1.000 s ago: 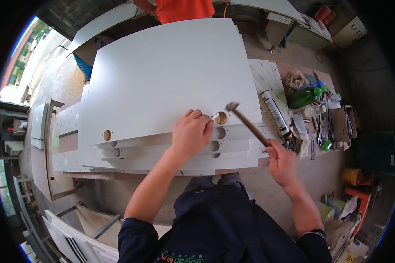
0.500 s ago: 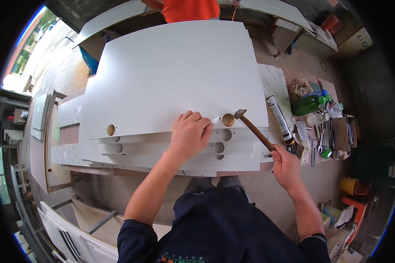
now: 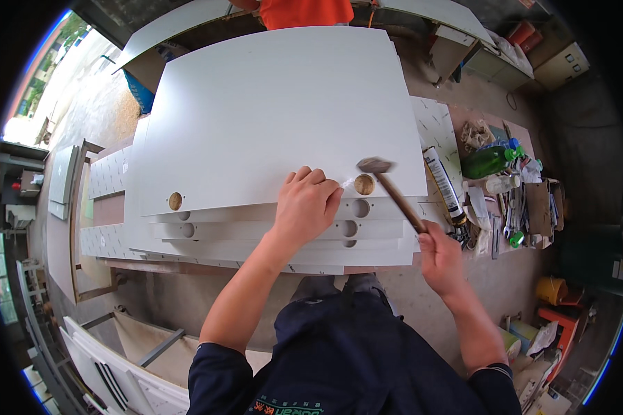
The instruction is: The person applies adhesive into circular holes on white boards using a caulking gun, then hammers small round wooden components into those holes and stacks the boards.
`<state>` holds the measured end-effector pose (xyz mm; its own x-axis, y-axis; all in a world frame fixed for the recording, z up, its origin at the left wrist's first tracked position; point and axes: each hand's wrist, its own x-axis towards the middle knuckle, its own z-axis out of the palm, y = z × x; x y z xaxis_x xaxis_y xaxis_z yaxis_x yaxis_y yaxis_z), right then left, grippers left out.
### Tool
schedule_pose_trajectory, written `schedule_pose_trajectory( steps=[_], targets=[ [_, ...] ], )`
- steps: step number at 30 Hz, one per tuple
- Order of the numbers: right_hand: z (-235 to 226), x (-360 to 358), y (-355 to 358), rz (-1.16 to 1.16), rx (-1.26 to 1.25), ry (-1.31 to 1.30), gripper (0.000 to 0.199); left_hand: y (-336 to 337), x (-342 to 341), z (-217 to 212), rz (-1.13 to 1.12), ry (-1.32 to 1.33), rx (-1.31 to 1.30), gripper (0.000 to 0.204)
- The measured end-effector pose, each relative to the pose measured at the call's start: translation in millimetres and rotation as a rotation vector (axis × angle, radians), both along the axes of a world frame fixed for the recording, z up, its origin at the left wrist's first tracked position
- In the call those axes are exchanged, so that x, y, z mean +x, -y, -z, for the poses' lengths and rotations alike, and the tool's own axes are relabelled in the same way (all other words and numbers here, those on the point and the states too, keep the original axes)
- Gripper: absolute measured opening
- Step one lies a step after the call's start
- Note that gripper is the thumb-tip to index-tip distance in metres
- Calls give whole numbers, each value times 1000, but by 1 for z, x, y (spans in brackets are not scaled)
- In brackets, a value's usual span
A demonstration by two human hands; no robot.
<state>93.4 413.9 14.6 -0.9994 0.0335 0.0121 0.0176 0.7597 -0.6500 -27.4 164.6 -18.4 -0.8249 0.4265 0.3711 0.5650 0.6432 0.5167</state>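
Observation:
My right hand [image 3: 441, 257] is closed round the wooden handle of a hammer [image 3: 399, 200]; its metal head, a little blurred, is over the white panel [image 3: 277, 111] by the right round hole [image 3: 364, 184]. Just left of that hole, my left hand [image 3: 307, 202] rests at the panel's near edge, fingers curled. From its fingertips a small whitish piece [image 3: 348, 185] sticks out, too small and blurred to name. Another round hole [image 3: 175, 201] is cut near the panel's left corner. Under the top panel lie several more white panels [image 3: 277, 232] with matching holes.
Right of the stack are a sealant tube [image 3: 443, 183], a green bottle [image 3: 488, 162], a clear bottle [image 3: 502, 184] and wrenches [image 3: 511, 214]. A person in an orange top [image 3: 306, 12] is beyond the far edge. White door panels [image 3: 118, 366] stand at lower left.
The hammer head has swung left and slightly up, from right of the hole to above it. My right hand has moved a little left and up. My left hand has shifted slightly right.

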Motion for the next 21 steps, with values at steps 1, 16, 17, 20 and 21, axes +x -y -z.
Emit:
schedule_pose_trajectory(
  steps=[1, 16, 17, 20, 21],
  targets=[
    [5, -3, -1, -38, 55, 49, 20, 1, 0, 0, 0, 1, -4, 6],
    [-22, -3, 8, 31, 59, -60, 18, 37, 6, -8, -94, 25, 159, 4],
    [-9, -2, 3, 7, 86, -14, 18, 40, 9, -8, -103, 46, 169, 4],
    [-2, -7, -1, -101, 209, -28, 19, 45, 15, -9, -117, 34, 171, 5],
    [-10, -12, 0, -68, 141, -49, 18, 47, 16, -9, -119, 17, 166, 5]
  ],
)
